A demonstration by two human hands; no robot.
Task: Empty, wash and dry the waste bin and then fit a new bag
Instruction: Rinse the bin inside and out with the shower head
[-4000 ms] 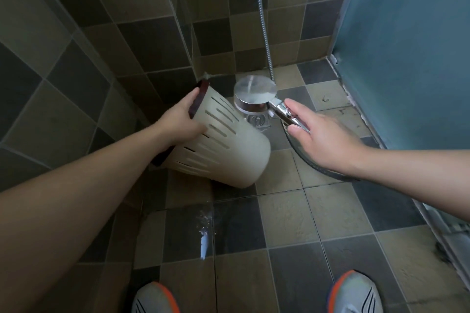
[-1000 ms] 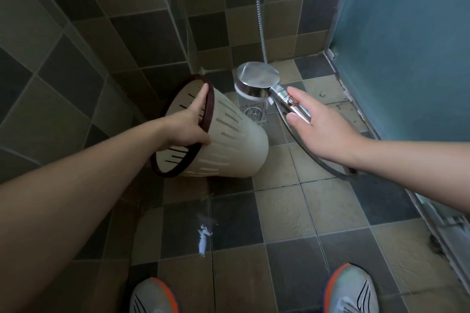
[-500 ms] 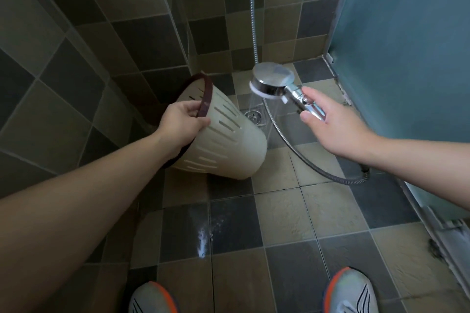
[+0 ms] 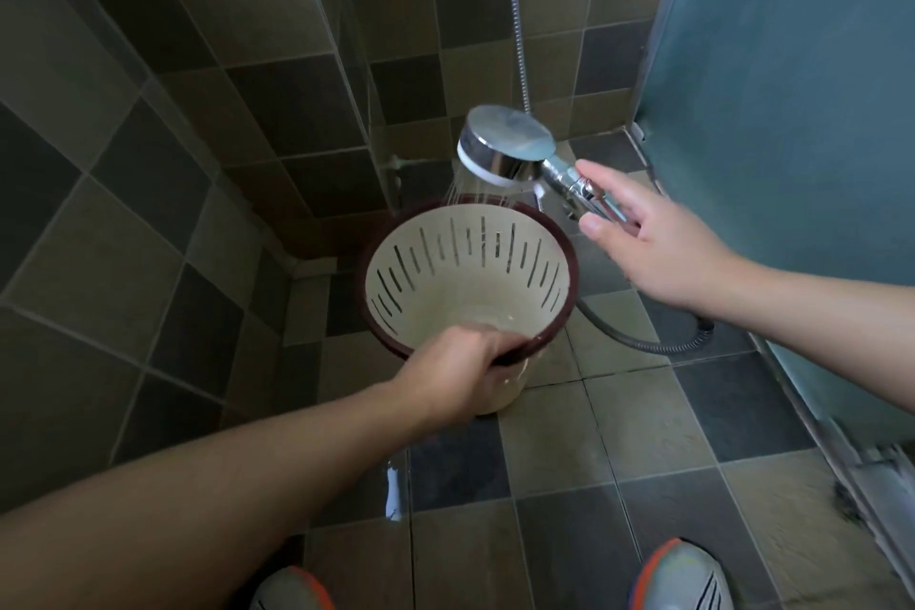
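While two grey-and-orange shoes (image 4: pixel 681 577) stand on the tiled floor (image 4: pixel 643 436), the left hand (image 4: pixel 460 369) clenches the near rim of the cream slotted waste bin (image 4: pixel 468 272), held mouth-up above the floor; beyond, the right hand (image 4: pixel 658 243) grips the shower head (image 4: pixel 505 146) spraying water into it.

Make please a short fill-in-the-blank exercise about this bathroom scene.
1. The left hand grips the waste bin by its dark ____.
2. The right hand holds the ____ of the shower head.
3. Water sprays ____ the bin.

Missing words: rim; handle; into
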